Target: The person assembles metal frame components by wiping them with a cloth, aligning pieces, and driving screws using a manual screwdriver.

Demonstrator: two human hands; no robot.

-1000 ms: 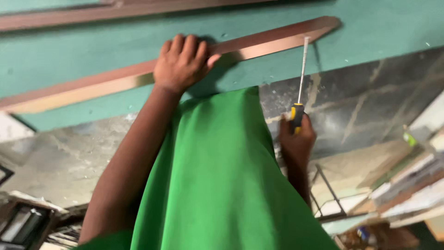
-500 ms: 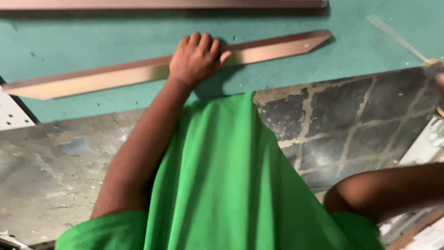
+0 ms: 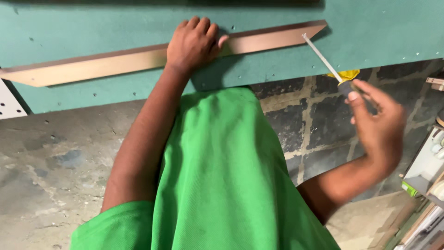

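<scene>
At the far left edge a white perforated panel [image 3: 8, 103] shows beside the teal counter [image 3: 92, 28], whose flat top is dotted with small specks and screw-sized holes. Below the counter lies a rough grey concrete floor [image 3: 51, 176], stained and cracked. Across the counter runs a long copper-coloured metal strip [image 3: 106, 62], its two ends cut at a slant, the left end near the counter's edge and the right end higher up.

The left hand [image 3: 193, 42] lies palm down on the middle of the strip, fingers spread flat and pressing on it, gripping nothing. Beneath the arm a bright green shirt [image 3: 217, 185] fills the centre of the view.

Further right, the floor changes to dark stone tiles [image 3: 319, 115] with pale joints. The right hand [image 3: 377, 122] is curled loosely around the yellow-and-black handle of a screwdriver [image 3: 323, 58], whose pale shaft slants up to the left with its tip touching the strip near the right slanted end. The hand is blurred. At the right edge stand stacked boards and shelving [image 3: 425, 176], too indistinct to tell apart.
</scene>
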